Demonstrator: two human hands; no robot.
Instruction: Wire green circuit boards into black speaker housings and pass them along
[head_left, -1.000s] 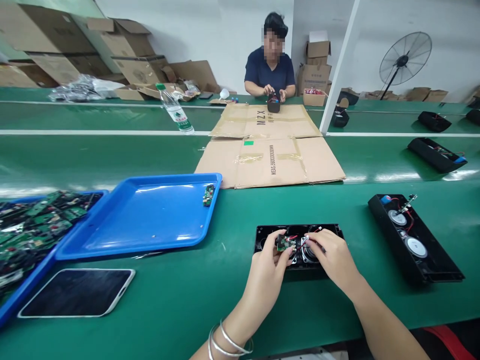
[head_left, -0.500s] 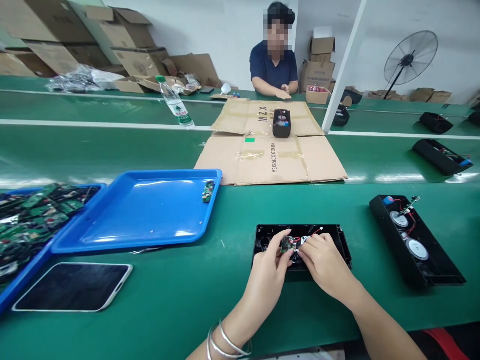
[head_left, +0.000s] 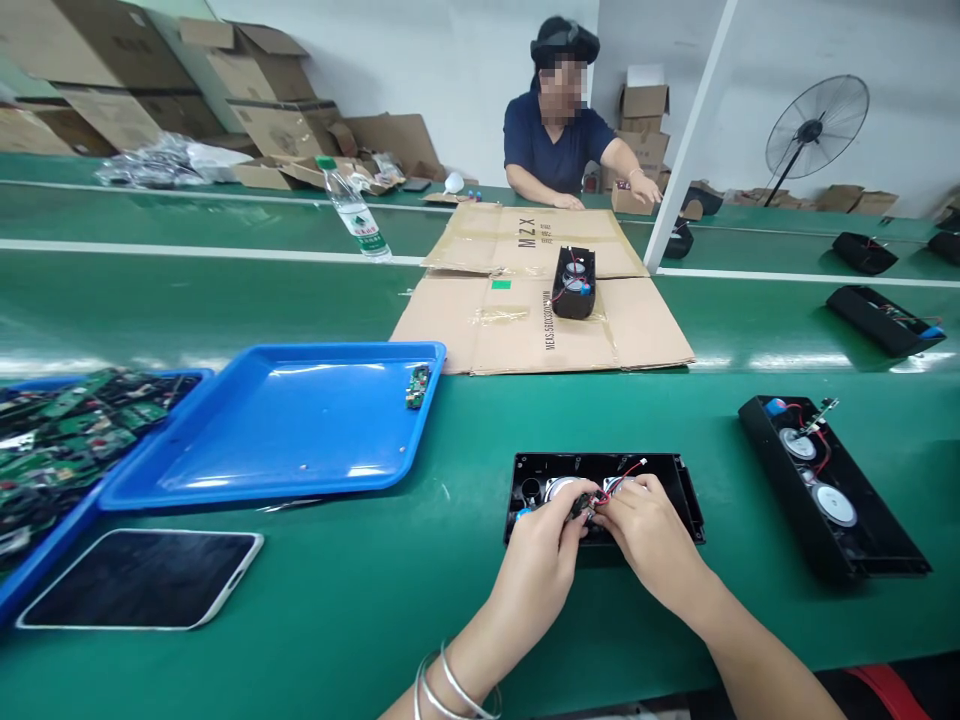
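On the green table (head_left: 420, 580) I see the black housing (head_left: 681, 498), open side up, beneath both hands. I have the left hand (head_left: 536, 545) and right hand (head_left: 651, 530) close together over its middle. Between them is the small circuit board (head_left: 583, 506), pinched in the left fingers; the right fingertips bunch beside it, near the red wire (head_left: 627, 476), their grip impossible to tell.

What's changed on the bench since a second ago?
The far black casing has moved down the cardboard towards this side; the co-worker let it go and now stretches one arm sideways. The wearer's right hand has closed in on the circuit board, which the left hand keeps holding. Blue tray, phone and bottle stayed put.
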